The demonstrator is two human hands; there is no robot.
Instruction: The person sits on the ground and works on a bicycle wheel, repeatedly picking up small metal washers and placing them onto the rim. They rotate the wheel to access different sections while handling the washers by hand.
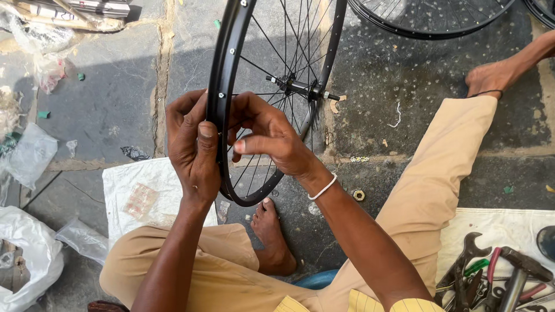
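A black spoked bicycle wheel rim [222, 69] stands upright in front of me, its lower edge near my bare foot [272, 234]. My left hand [191, 147] grips the rim from the left, thumb pressed on its outer face. My right hand [263, 136] reaches in among the thin spokes [289, 52] from the right, fingertips pinched at the inner side of the rim; what they pinch is too small to tell. The hub and axle [300, 88] sit just above my right hand.
A second black wheel [428, 23] lies at the top right on the stone floor. Pliers, spanners and a hammer [497, 277] lie on a white cloth at lower right. A white sack [139, 193] and plastic bags [29, 254] lie left. A nut [359, 195] rests on the floor.
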